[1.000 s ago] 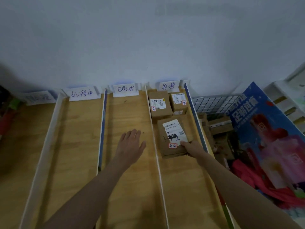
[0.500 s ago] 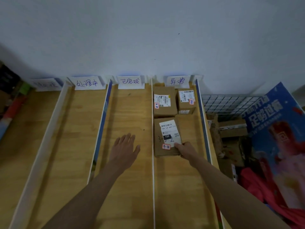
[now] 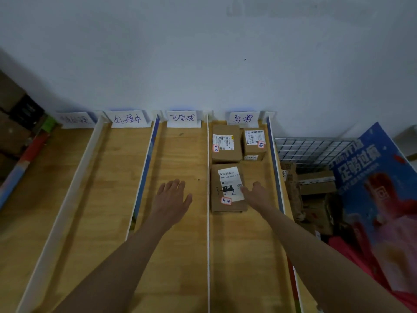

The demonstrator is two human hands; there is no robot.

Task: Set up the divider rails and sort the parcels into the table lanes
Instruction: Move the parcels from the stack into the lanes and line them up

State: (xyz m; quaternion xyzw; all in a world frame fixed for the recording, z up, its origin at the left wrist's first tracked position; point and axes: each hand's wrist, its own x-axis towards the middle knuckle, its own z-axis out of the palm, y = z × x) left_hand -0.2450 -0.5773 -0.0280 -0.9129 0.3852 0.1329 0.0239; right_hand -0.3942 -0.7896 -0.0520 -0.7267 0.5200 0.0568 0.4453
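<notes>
Several white divider rails split the wooden table [image 3: 117, 199] into lanes, among them one rail [image 3: 208, 222] left of the rightmost lane and another [image 3: 274, 168] at its right side. Three brown parcels lie in that lane: two at the back [image 3: 225, 143] [image 3: 254, 142] and a nearer one [image 3: 226, 188] with a white label. My right hand [image 3: 256, 194] rests its fingertips on the near parcel's right side. My left hand [image 3: 172, 198] lies flat, fingers spread, on the lane to the left.
Handwritten paper labels [image 3: 182, 118] stand at the head of each lane against the wall. Right of the table, a wire basket [image 3: 311, 152] holds more cardboard parcels [image 3: 316, 184], beside a blue poster [image 3: 372, 177]. Boxes and a coloured strip sit at far left [image 3: 20, 132].
My right hand has slid from the near parcel's front corner up along its right side, and the parcel now lies squarer in the lane. My left hand stays flat on the table.
</notes>
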